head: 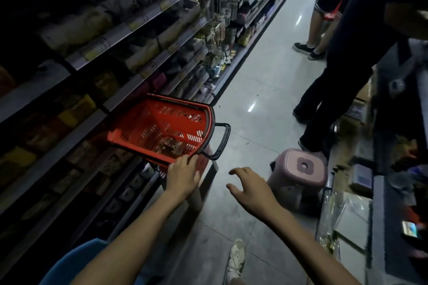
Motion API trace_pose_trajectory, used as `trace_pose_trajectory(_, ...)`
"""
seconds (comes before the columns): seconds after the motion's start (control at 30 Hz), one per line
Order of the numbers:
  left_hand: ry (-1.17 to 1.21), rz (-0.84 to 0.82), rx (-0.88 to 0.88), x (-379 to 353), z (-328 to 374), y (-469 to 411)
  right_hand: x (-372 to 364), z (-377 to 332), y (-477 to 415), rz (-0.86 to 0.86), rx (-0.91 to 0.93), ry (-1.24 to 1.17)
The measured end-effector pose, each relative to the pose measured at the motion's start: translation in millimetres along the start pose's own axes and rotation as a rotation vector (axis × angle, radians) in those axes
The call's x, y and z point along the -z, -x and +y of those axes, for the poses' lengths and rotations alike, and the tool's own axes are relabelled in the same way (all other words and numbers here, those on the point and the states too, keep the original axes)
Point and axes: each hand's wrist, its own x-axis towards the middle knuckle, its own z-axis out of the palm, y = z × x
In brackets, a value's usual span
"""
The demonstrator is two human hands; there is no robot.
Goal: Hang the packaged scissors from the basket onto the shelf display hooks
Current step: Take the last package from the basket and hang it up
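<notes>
In the aisle's near foreground, the left hand (183, 176) grips the near rim of the tilted red basket (171, 113), likely steadying it. At its 3 o'clock the right hand (252, 190) hovers released, fingers spread. Blurred clear packs, probably the packaged scissors (170, 146), lie at the basket's bottom. The display hooks (220, 30) hang well apart at 12 o'clock.

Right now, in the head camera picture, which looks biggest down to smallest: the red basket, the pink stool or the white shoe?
1. red basket: looks largest.
2. pink stool: clearly smaller than the basket.
3. white shoe: looks smallest, even though it is nearest the camera; it runs to the bottom edge, so part may be hidden.
</notes>
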Motion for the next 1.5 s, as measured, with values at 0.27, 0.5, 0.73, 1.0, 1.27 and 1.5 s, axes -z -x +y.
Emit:
trace_pose_trajectory(0.27,-0.024,-0.127,0.152,-38,-16,-43,15,8,-96,-0.078,0.015,-0.003)
trace_pose_trajectory(0.5,0.031,-0.053,-0.140,-43,-67,-47,-17,-47,-202,-0.109,0.129,0.092)
trace_pose_trajectory(0.73,-0.062,-0.103,-0.297,-48,-183,-85,-82,-68,-270,-0.172,0.241,0.489)
trace_pose_trajectory(1.0,-0.198,-0.298,-0.134,-25,-288,-157,-139,-85,-325,-0.417,0.147,0.636)
trace_pose_trajectory(1.27,-0.119,-0.223,-0.211,-49,-305,-172,-263,-79,-433,-0.542,0.130,0.609)
trace_pose_trajectory(1.5,-0.083,-0.198,-0.166,-52,-303,-172,-356,-57,-499,-0.403,0.030,0.516)
